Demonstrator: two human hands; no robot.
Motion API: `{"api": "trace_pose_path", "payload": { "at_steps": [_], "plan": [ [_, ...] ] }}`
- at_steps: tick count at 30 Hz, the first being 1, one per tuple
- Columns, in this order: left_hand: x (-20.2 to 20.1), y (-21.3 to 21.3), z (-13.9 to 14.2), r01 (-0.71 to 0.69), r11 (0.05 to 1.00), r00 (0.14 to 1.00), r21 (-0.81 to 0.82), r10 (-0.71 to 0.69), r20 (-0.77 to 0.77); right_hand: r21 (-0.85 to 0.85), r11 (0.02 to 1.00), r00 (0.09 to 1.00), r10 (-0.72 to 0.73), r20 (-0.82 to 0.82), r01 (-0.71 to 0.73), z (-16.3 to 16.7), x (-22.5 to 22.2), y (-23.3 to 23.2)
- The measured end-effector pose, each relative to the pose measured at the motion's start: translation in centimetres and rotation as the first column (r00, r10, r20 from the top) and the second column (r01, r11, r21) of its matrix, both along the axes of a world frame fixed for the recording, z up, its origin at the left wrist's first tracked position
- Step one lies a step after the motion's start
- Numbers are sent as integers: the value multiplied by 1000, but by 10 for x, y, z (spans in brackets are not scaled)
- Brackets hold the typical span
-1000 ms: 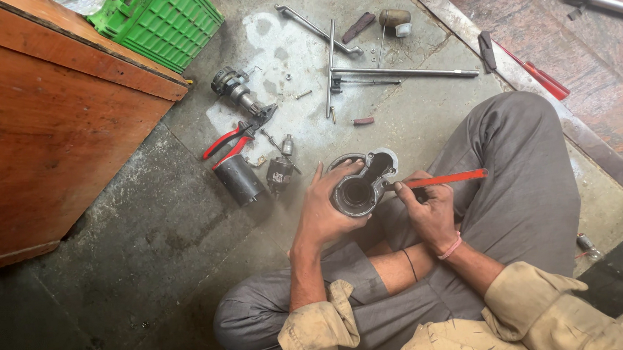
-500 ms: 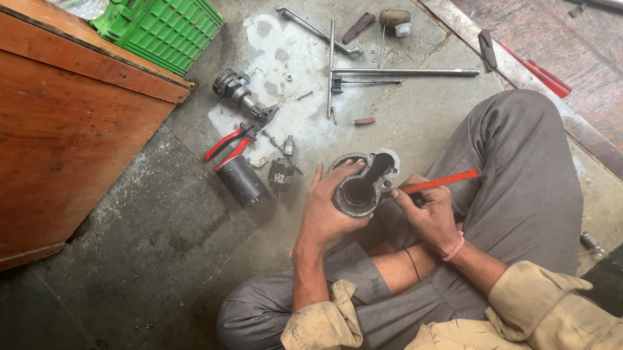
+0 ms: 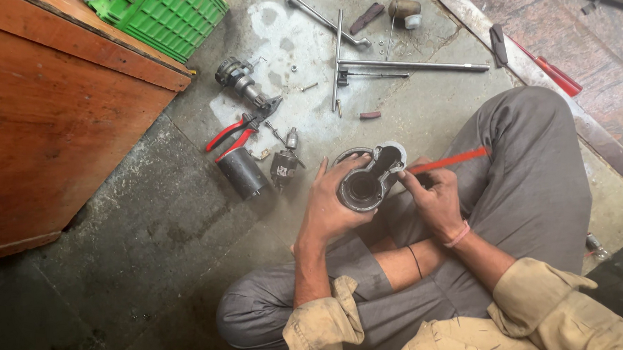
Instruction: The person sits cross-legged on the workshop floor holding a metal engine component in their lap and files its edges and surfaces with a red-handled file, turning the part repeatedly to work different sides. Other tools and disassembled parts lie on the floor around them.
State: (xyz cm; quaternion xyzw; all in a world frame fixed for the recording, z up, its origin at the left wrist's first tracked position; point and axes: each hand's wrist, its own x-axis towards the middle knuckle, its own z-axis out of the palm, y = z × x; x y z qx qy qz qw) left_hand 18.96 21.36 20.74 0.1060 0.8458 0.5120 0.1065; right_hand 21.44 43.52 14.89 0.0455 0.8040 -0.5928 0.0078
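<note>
You're in a repair workshop: stained concrete floor (image 3: 137, 234) strewn with red-handled pliers (image 3: 235, 135), long wrenches (image 3: 405, 65), motor parts (image 3: 239, 76).

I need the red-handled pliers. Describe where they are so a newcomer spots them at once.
Start at the green crate beside the wooden cabinet, then drop down the concrete floor towards the seated person. The pliers lie just above a dark cylinder. They are the only tool there with two curved red handles.

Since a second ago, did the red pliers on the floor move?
No. The red pliers lie in the same spot beside the dark cylinder, below the green crate.
</note>
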Motion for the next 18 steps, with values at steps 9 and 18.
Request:
{"api": "trace_pose_path", "payload": {
  "at_steps": [9,18],
  "plan": [
    [1,1,4,-2,1000,1000,7,2,16,68,997,998,-33,-46,36,8,1,-1],
    [1,2,-3,-20,999,1000,43,20,3,-12,997,997,-73,12,73,-2,-3,3]
  ]
}}
